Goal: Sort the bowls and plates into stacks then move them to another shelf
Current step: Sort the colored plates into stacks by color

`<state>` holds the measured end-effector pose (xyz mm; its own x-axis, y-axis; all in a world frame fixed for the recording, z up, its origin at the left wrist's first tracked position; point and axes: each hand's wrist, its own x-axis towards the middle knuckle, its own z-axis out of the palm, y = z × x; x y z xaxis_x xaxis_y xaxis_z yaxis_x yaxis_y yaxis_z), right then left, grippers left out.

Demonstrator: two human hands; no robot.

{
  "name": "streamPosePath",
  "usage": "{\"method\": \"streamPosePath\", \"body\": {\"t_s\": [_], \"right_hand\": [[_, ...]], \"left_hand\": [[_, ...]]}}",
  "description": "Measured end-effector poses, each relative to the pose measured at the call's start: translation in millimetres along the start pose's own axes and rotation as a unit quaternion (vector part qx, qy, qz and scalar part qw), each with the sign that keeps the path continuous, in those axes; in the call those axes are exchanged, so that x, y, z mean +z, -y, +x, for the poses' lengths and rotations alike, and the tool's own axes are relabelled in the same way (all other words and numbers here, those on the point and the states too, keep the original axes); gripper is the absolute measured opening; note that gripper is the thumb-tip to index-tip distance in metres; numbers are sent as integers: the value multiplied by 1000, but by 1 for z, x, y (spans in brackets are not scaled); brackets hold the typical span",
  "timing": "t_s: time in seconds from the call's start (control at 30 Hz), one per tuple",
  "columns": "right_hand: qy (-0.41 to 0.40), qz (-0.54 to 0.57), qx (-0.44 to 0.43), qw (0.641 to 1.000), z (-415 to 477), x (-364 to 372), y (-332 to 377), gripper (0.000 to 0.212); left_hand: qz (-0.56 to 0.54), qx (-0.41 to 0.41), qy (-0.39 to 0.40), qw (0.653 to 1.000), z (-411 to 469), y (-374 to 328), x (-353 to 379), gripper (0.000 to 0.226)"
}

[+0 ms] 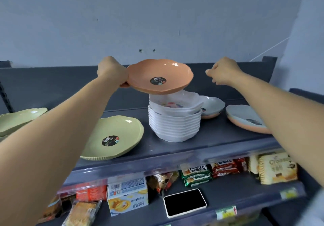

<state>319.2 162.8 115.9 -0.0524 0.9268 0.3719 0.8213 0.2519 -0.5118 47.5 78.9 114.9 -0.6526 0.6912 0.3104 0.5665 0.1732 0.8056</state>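
Left hand [112,71] holds an orange plate [159,76] by its rim, its sticker [158,81] seemingly reading "SIMPLE DESIGN", over the white bowl stack [174,122] at the middle of the shelf [175,149]; right hand [223,71] grip curled, empty.

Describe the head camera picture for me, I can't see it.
A person's left hand holds an orange plate by its rim over a stack of white bowls on a grey shelf. The right hand hovers nearby, fingers curled, holding nothing. A green plate sits left.
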Motion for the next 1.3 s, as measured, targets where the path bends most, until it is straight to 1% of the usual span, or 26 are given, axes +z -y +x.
{"method": "streamPosePath", "body": {"t_s": [0.13, 0.27, 0.4, 0.47, 0.6, 0.73, 0.8, 0.87, 0.97, 1.07, 1.13, 1.2, 1.3], "right_hand": [[4, -20, 35, 999, 1, -16, -33, 35], [-3, -43, 86, 995, -1, -28, -64, 33], [-11, -75, 123, 989, -4, -37, -92, 19], [-10, -98, 144, 985, -7, -43, -103, 17], [-21, -131, 174, 976, -9, -49, -128, 21], [-4, -137, 207, 969, -6, -52, -146, 26], [3, -129, 209, 969, 0, -51, -151, 22], [10, -134, 192, 972, 9, -48, -150, 17], [46, -129, 160, 978, 30, -36, -136, 23], [83, -75, 129, 985, 54, -19, -120, 19], [101, -50, 96, 989, 68, -5, -108, 24], [122, -34, 63, 990, 77, 10, -94, 26], [153, -20, 30, 988, 86, 30, -80, 24]], "left_hand": [[-13, 22, 33, 999, -7, -24, 30, 29], [-29, 59, 64, 996, -13, -49, 61, 28], [-38, 94, 107, 989, -15, -69, 89, 28], [-36, 105, 122, 986, -14, -77, 102, 29], [-40, 129, 151, 979, -10, -94, 126, 29], [-49, 137, 179, 973, -11, -102, 145, 30], [-56, 131, 182, 973, -11, -102, 151, 30], [-57, 123, 174, 975, -7, -102, 152, 29], [-57, 98, 138, 984, 4, -96, 143, 27], [-40, 61, 84, 994, 17, -83, 123, 29], [-14, 39, 44, 998, 24, -70, 105, 30], [16, 18, 4, 1000, 27, -55, 86, 29], [60, -9, -55, 997, 26, -39, 63, 31]]}}
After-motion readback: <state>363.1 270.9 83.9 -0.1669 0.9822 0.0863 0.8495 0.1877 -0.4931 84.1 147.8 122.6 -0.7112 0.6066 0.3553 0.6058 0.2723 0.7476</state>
